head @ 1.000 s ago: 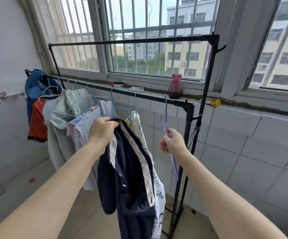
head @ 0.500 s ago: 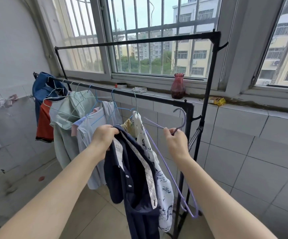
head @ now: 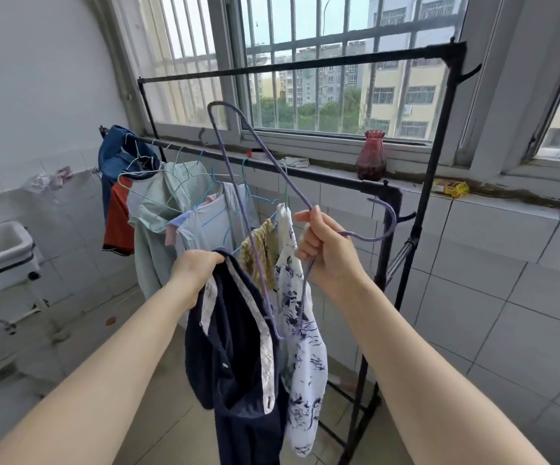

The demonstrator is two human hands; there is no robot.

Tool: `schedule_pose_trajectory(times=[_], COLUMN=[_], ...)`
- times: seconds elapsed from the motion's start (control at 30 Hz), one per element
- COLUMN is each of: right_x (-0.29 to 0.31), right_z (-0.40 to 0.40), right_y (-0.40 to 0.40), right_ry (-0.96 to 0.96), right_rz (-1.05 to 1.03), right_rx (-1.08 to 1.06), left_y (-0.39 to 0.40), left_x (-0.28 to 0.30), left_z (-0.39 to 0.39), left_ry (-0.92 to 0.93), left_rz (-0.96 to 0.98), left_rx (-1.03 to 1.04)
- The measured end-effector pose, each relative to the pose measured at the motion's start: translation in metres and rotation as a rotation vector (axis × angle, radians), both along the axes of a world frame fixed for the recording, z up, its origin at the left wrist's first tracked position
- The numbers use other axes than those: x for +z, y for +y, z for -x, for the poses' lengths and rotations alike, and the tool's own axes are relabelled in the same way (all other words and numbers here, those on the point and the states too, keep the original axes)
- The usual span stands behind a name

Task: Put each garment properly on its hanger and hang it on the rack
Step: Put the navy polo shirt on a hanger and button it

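Closest to the camera, two bare forearms reach out toward the rack. Left hand (head: 195,267) has its fingers curled tight around the collar of a navy shirt (head: 238,374), soft dark fabric with a pale speckled placket and small white buttons, hanging limp straight down from the grip. Right hand (head: 325,250) pinches a purple wire hanger (head: 238,203) near its neck, thumb and forefinger closed on the thin wire, the other fingers curled under. Hanger's tipped sideways: hook curls off to the right of the knuckles, one rounded shoulder pokes up high, the other drops beside the navy shirt's placket, not inside the shirt yet.

Just behind, a white blouse with inky blue print (head: 300,330) hangs on the black metal rack (head: 339,182), then a pale blue top, a mint green shirt (head: 161,209) and a red and blue one, all on thin wire hangers. Farther back on the tiled sill sits a ribbed dark red glass vase (head: 371,156) and a small yellow box (head: 450,188), with barred windows behind.
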State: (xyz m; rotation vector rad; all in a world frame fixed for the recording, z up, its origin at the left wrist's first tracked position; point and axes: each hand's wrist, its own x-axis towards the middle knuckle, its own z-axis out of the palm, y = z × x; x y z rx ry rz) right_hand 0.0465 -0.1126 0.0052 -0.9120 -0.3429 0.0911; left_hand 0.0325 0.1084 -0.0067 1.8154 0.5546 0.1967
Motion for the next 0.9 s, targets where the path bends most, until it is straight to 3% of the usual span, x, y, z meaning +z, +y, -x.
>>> schedule_pose_trajectory(times=[0.13, 0.27, 0.47, 0.6, 0.77, 0.9], right_x=[-0.007, -0.027, -0.054, -0.051, -0.046, -0.036], right_z=[-0.002, 0.006, 0.006, 0.002, 0.003, 0.011], right_y=[0.033, 0.069, 0.083, 0.082, 0.081, 0.095], right_ry=[0.008, 0.009, -0.092, -0.115, -0.249, -0.301], right_rz=[-0.104, -0.050, 0.304, 0.455, 0.792, 0.940], right_rx=[0.183, 0.328, 0.417, 0.447, 0.440, 0.441], left_y=[0.023, 0.036, 0.090, 0.127, 0.161, 0.153], left_x=[0.005, 0.027, 0.050, 0.049, 0.032, 0.032], left_z=[0.011, 0.040, 0.071, 0.092, 0.108, 0.110], left_ry=[0.007, -0.037, -0.207, -0.180, -0.086, 0.098], left_rz=[0.014, 0.080, 0.215, -0.051, -0.317, -0.809], left_rx=[-0.056, -0.139, -0.001, 0.059, 0.253, 0.317])
